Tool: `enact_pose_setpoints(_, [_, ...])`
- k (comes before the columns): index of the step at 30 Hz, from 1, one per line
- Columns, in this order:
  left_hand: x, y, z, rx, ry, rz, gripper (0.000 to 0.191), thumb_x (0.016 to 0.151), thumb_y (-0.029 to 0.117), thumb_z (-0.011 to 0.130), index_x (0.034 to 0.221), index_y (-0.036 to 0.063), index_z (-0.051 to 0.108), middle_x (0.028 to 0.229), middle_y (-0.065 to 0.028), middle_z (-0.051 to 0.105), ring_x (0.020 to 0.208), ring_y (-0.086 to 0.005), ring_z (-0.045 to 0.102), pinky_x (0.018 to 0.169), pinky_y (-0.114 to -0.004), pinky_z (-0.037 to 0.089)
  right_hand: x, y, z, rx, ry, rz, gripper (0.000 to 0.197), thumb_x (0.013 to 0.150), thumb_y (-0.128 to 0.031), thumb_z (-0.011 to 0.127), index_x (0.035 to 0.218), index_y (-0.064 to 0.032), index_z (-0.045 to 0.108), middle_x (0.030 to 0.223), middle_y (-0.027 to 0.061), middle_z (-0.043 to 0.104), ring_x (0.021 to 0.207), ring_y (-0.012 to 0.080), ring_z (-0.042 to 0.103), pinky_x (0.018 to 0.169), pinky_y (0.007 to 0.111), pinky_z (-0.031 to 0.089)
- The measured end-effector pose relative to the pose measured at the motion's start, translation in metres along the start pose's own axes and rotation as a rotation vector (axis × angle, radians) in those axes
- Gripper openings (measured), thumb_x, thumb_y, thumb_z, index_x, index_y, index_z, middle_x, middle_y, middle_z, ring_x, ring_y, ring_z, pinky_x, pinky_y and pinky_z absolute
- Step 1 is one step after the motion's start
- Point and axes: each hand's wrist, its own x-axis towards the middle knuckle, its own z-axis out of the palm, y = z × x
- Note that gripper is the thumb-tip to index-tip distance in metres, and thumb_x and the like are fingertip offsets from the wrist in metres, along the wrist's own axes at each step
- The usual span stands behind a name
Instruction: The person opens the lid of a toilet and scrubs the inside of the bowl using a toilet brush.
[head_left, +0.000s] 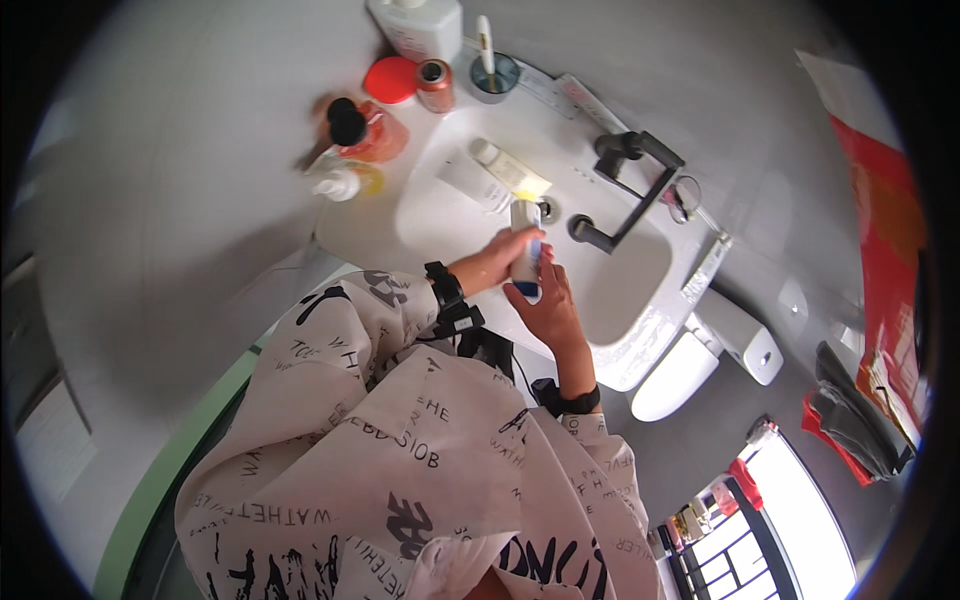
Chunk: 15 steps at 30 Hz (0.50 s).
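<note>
Above the near edge of a white washbasin (480, 124), my left hand (504, 253) is closed around a white tube or bottle with a blue end (526, 259). My right hand (551, 304) touches its lower part from the right, with the fingers along its side. Past the upper end of the tube, a grey-white tube (474, 180) and a cream tube with a white cap (514, 171) lie side by side in the basin, left of the drain (548, 209).
A black faucet (645, 202) stands at the right of the drain. Pump bottles (375, 135), a copper-coloured can (435, 86), a red disc (391, 80) and a dark cup (494, 79) line the back left rim. Glasses (684, 199) lie behind the faucet. A white toilet (679, 375) is at the right.
</note>
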Motion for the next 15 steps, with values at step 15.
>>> enact_pose_setpoints(15, [0.096, -0.014, 0.003, -0.339, 0.071, 0.102, 0.023, 0.088, 0.023, 0.062, 0.102, 0.0081, 0.050, 0.091, -0.0100, 0.058, 0.082, -0.0255, 0.061, 0.079, -0.040, 0.052, 0.085, 0.038, -0.060, -0.119, 0.394, -0.030, 0.031, 0.080, -0.012, 0.059, 0.104, 0.0080, 0.058, 0.103, 0.0272, 0.061, 0.088, 0.0408, 0.062, 0.076, 0.044, 0.052])
